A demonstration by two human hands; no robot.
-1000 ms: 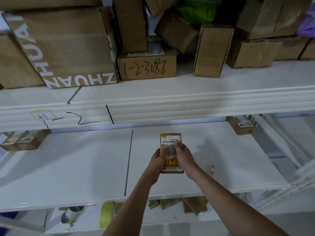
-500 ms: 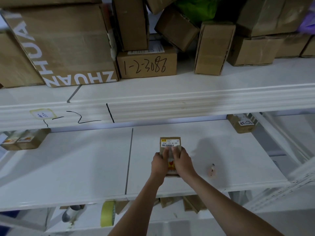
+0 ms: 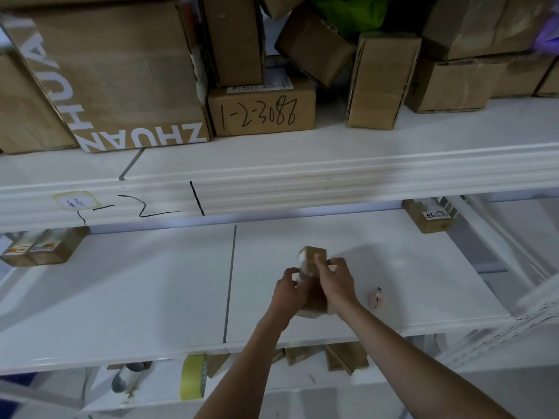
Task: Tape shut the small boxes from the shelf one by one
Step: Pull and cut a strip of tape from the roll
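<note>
Your left hand [image 3: 289, 287] and right hand [image 3: 335, 278] both grip one small cardboard box [image 3: 313, 263], blurred, just above the smooth white middle shelf [image 3: 151, 297]. Whether tape is on it you can't tell; other small boxes [image 3: 45, 247] wait far left, another [image 3: 428, 214] far right.

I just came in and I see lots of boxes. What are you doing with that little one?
A person is holding one small brown cardboard box in both hands above the white middle shelf. The left hand and right hand each have a grip on it, and it looks blurred. A yellow tape roll waits on the shelf below.
</note>
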